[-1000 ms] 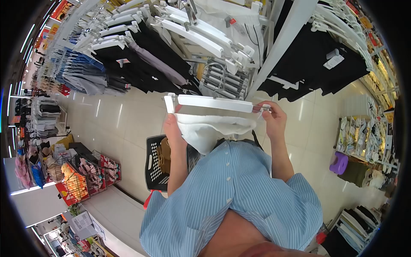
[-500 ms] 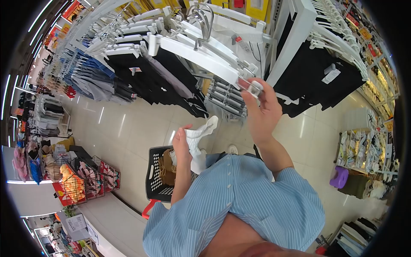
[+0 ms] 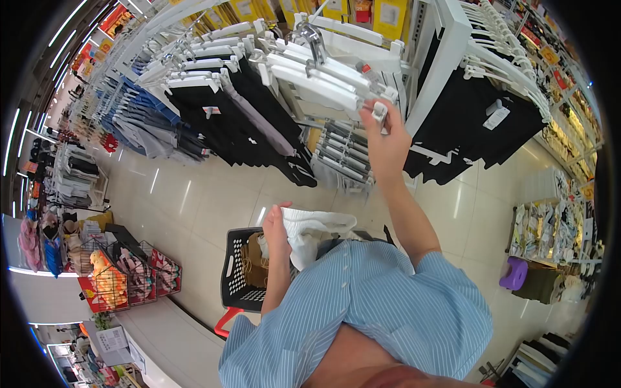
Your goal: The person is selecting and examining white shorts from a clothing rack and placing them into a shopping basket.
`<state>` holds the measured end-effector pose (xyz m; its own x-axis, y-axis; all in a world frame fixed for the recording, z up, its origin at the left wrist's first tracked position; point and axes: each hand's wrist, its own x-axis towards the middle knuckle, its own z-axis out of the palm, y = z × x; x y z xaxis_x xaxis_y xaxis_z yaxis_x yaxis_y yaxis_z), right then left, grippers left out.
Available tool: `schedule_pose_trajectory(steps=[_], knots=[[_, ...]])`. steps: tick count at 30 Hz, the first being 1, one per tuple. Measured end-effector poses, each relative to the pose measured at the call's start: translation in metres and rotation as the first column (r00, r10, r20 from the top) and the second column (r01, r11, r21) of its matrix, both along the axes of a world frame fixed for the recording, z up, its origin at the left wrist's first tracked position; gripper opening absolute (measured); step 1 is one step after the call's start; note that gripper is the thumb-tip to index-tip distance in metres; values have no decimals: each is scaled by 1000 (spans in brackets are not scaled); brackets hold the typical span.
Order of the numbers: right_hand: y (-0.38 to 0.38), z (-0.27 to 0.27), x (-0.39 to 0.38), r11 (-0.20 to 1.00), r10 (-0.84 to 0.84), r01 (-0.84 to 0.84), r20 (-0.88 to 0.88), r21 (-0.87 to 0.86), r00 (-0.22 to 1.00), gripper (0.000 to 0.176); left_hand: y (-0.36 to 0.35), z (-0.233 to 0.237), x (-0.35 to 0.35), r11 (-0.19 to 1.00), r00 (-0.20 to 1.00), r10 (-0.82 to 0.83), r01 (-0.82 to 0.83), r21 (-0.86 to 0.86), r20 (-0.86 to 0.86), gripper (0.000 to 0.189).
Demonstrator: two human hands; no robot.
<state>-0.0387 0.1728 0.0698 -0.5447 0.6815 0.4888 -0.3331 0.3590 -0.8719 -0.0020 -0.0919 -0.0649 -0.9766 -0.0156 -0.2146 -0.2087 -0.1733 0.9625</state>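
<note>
My left hand point(image 3: 277, 234) is closed on the waistband edge of a white garment point(image 3: 312, 226), which hangs in front of my shirt above the dark basket. Up by the rack, my right hand point(image 3: 388, 139) pinches the clip end of a white hanger point(image 3: 312, 86). That hanger has a metal hook and hangs at the front of a row of white hangers. No garment hangs from its near clip. Black garments point(image 3: 223, 126) hang on the hangers to the left.
A black basket point(image 3: 231, 268) with a red handle holds brown items beside my left forearm. More black garments point(image 3: 482, 116) hang at the right behind a white rack post point(image 3: 441, 71). Wire bins point(image 3: 129, 278) with plush items stand at the lower left.
The white garment has spread out more and sits lower, with my left hand slightly lower. My right hand and the hanger end have shifted a little up and left.
</note>
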Motion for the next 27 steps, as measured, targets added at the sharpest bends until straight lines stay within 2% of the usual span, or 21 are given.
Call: schedule_pose_trajectory(steps=[3, 6, 9, 11, 12, 13, 15, 16, 17, 18, 21, 23, 25, 27], knots=[[11, 0, -8, 999, -25, 26, -20, 35, 999, 35, 3, 9, 4, 996, 999, -32, 29, 80, 36, 40], [15, -5, -11, 1000, 25, -22, -129, 20, 991, 49, 4, 13, 6, 994, 998, -41, 37, 101, 38, 40], [14, -10, -3, 996, 35, -23, -134, 90, 990, 61, 4, 13, 1, 978, 995, 31, -49, 203, 91, 39], [13, -13, 14, 965, -84, 131, -205, 228, 975, 62, 18, 39, -5, 941, 975, 149, -191, 279, 167, 36], [11, -19, 24, 937, -126, 193, -232, 292, 965, 63, 18, 43, -10, 936, 978, 136, -179, 303, 156, 36], [10, -33, 32, 901, -137, 267, -361, 341, 922, 61, 13, 46, -12, 932, 979, 133, -177, 317, 154, 35], [8, -70, 60, 857, 64, 63, -228, 512, 972, 55, 8, 57, -19, 954, 983, 126, -157, 256, 133, 37], [2, -76, 68, 845, 225, -189, -12, 500, 974, 50, 1, 65, -22, 958, 994, 43, -69, 277, 98, 37], [2, -79, 66, 790, 374, -411, 173, 455, 911, 45, 1, 73, -29, 950, 998, -48, 36, 309, 33, 38], [3, -82, 65, 706, 501, -604, 342, 370, 795, 41, 5, 83, -34, 945, 998, -50, 39, 325, 25, 38], [3, -97, 64, 625, 640, -752, 413, 208, 647, 37, 16, 103, -45, 907, 995, -97, 97, 410, -22, 38], [4, -100, 67, 615, 555, -721, 474, 319, 683, 32, 13, 107, -47, 853, 984, -172, 170, 493, -43, 37], [13, -103, 62, 543, 424, -683, 542, 489, 726, 27, 21, 126, -49, 871, 991, -127, 95, 483, 34, 36], [25, -112, 59, 464, 465, -785, 641, 411, 611, 23, 26, 137, -56, 892, 995, -64, 23, 451, 77, 35]])
